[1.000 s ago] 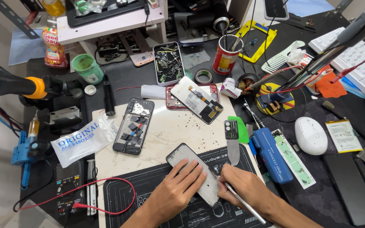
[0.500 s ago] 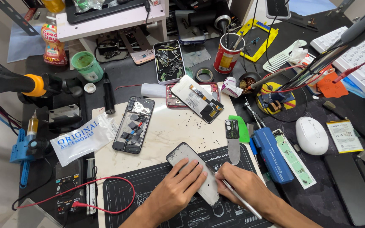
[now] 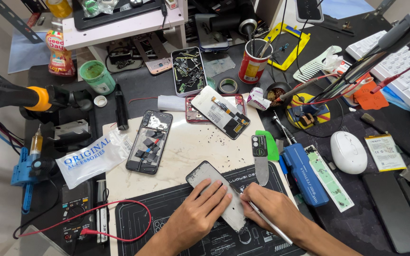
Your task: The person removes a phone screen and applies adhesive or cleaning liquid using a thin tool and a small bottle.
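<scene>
Low in the middle of the frame, the left hand [image 3: 199, 219] lies flat with fingers spread on a grey, rounded-corner phone back panel [image 3: 217, 195], pressing it onto the black printed work mat [image 3: 134, 213]; the panel slants from upper left to lower right. Just right of it, the right hand [image 3: 274, 211] is closed around a thin silver metal tool [image 3: 269, 223], pen-style, its tip at the panel's right edge. Above the mat sits a pale stone-look slab [image 3: 191, 142] carrying an opened black phone with exposed parts [image 3: 149, 141]. Right of the hands lie a flat steel spatula with a black handle [image 3: 260, 159] and a blue rectangular tool [image 3: 304, 174] — further right, a white computer mouse [image 3: 349, 151]
</scene>
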